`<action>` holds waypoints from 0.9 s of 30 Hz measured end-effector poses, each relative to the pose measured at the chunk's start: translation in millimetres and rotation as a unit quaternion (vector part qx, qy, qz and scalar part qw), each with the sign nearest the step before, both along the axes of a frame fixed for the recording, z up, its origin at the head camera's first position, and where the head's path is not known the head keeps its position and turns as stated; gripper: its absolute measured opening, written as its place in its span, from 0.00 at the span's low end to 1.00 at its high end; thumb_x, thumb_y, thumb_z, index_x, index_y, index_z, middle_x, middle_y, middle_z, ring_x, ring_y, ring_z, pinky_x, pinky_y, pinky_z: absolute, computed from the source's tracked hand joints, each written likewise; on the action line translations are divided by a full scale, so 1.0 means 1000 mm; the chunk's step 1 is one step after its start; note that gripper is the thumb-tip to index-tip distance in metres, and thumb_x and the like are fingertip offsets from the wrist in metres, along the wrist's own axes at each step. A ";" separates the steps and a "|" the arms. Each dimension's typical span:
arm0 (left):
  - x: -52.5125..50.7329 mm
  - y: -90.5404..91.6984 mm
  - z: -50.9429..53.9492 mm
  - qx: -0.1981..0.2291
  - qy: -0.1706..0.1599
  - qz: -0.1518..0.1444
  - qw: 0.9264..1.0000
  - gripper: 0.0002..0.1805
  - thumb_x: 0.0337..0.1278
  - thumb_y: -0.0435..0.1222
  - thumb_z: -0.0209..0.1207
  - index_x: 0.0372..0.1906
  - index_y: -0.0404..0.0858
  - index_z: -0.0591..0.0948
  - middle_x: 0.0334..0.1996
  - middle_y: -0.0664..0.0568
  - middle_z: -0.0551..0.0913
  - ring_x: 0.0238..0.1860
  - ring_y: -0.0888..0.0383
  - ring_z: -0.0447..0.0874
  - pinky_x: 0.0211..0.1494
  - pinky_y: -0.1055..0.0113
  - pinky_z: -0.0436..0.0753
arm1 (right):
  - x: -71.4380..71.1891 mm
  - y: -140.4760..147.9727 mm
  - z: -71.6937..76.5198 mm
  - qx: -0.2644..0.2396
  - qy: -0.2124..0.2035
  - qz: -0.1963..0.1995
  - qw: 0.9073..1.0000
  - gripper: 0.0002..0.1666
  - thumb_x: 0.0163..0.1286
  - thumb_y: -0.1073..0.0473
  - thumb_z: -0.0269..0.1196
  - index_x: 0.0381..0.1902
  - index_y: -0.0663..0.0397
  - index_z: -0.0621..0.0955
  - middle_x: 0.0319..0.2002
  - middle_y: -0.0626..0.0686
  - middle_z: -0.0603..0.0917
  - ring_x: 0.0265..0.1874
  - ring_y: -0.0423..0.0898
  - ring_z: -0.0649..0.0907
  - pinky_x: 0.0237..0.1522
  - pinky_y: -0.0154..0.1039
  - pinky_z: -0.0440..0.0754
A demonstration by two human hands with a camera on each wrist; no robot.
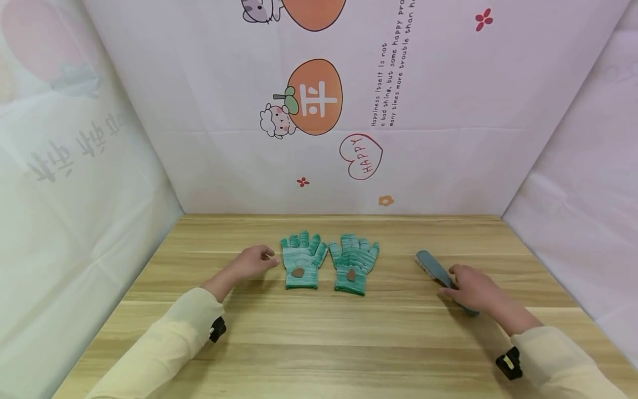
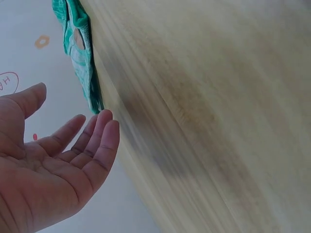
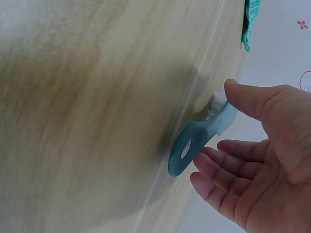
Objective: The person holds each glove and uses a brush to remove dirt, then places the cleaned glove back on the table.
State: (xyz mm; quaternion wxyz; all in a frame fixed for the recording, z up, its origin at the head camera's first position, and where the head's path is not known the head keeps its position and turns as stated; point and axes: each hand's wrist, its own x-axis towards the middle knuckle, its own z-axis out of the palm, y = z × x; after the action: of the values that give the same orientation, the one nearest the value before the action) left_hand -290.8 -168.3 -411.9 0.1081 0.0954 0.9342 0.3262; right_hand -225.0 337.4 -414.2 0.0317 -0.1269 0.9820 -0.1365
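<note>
While the left hand [image 1: 255,261] hovers just beside the first glove [image 1: 298,252], its fingers are loosely bent and hold nothing. That glove and the second glove [image 1: 354,256], both green and white, lie flat on the bench [image 1: 299,343] near each other, fingers pointing away from the person. They look light, soft and limp, hard to damage; the thick cuff would be an easy place to pinch.

Further right, well apart from the gloves, the brush [image 1: 436,270] slants under the right hand [image 1: 473,288], whose thumb and fingers are parted around it; whether they touch it, I cannot tell. It should be light and stiff, perhaps a little slippery, and best taken round the handle.

The right wrist view shows a hole [image 3: 186,148] in the handle's end, which the head view misses. Only the head view shows both gloves whole.
</note>
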 end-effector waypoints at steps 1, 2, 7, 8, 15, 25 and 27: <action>0.000 0.001 0.000 0.000 -0.003 0.001 1.000 0.25 0.70 0.45 0.55 0.59 0.29 0.74 0.54 0.38 0.78 0.54 0.44 0.76 0.55 0.50 0.77 | 0.000 0.000 0.000 -0.001 -0.003 -0.001 1.000 0.39 0.62 0.51 0.69 0.50 0.85 0.70 0.36 0.67 0.80 0.34 0.58 0.80 0.35 0.54 0.79; 0.000 0.002 0.000 0.001 -0.006 0.002 1.000 0.25 0.70 0.45 0.55 0.59 0.29 0.74 0.54 0.38 0.77 0.54 0.44 0.76 0.55 0.50 0.77 | 0.000 0.000 0.000 -0.002 -0.007 -0.003 1.000 0.39 0.62 0.51 0.69 0.50 0.85 0.70 0.34 0.65 0.80 0.32 0.56 0.80 0.34 0.53 0.79; -0.001 0.009 -0.001 0.002 -0.025 0.009 1.000 0.26 0.69 0.45 0.55 0.59 0.28 0.74 0.54 0.38 0.77 0.54 0.44 0.76 0.54 0.50 0.77 | -0.002 0.002 -0.002 -0.003 -0.019 -0.009 1.000 0.36 0.63 0.51 0.69 0.48 0.83 0.71 0.36 0.67 0.80 0.34 0.55 0.80 0.35 0.53 0.79; -0.001 0.010 -0.001 0.001 -0.028 0.010 1.000 0.26 0.69 0.46 0.56 0.59 0.27 0.73 0.54 0.38 0.77 0.54 0.45 0.76 0.54 0.50 0.77 | -0.002 0.002 -0.003 -0.004 -0.020 -0.010 1.000 0.36 0.63 0.51 0.69 0.47 0.82 0.71 0.37 0.67 0.80 0.34 0.56 0.80 0.35 0.53 0.79; -0.004 0.019 -0.005 0.003 -0.040 0.016 0.999 0.22 0.69 0.45 0.56 0.53 0.28 0.74 0.40 0.42 0.81 0.36 0.52 0.78 0.43 0.57 0.79 | -0.003 0.003 -0.007 -0.010 -0.027 -0.016 0.999 0.32 0.63 0.51 0.68 0.44 0.79 0.72 0.34 0.63 0.80 0.31 0.51 0.77 0.33 0.51 0.78; -0.018 0.031 -0.011 0.016 -0.069 0.025 0.997 0.29 0.69 0.43 0.57 0.09 0.43 0.63 0.08 0.54 0.64 0.11 0.59 0.60 0.19 0.68 0.67 | -0.001 0.002 -0.008 -0.009 -0.040 -0.032 0.999 0.23 0.64 0.52 0.67 0.37 0.69 0.74 0.26 0.52 0.74 0.24 0.48 0.72 0.26 0.42 0.71; -0.019 0.032 -0.011 0.011 -0.073 0.033 0.997 0.30 0.68 0.42 0.57 0.08 0.43 0.64 0.08 0.53 0.65 0.11 0.59 0.61 0.18 0.69 0.66 | -0.001 0.002 -0.009 -0.012 -0.041 -0.032 0.999 0.22 0.65 0.52 0.66 0.35 0.67 0.73 0.25 0.51 0.74 0.24 0.47 0.72 0.25 0.42 0.71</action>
State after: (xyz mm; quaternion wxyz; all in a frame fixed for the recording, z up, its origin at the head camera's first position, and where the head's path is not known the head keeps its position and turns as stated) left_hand -310.2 -136.1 -422.5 0.1643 0.0418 0.9227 0.3462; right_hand -225.9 338.9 -422.8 0.0662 -0.0897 0.9818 -0.1539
